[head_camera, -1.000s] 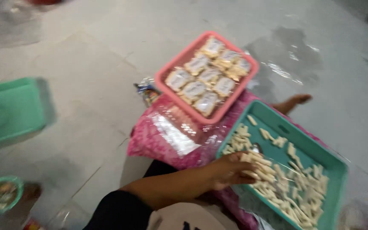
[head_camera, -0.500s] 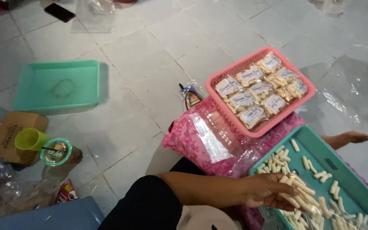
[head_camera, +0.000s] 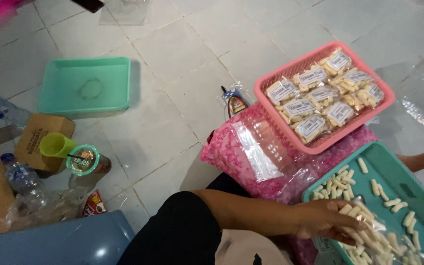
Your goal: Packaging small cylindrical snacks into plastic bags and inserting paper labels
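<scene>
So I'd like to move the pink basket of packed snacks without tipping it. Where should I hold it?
Hold the pink basket by its two short rims, one hand on each, coming in from the sides. It is wide, shallow and full of snack packets, and it rests partly on the pink bag, so a level two-sided grip probably keeps it steady.

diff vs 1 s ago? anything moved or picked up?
Only the camera swung left, bringing an empty green tray and bottles into view. The left hand stays among the pale sticks in the teal tray; the pink basket is unmoved.
</scene>
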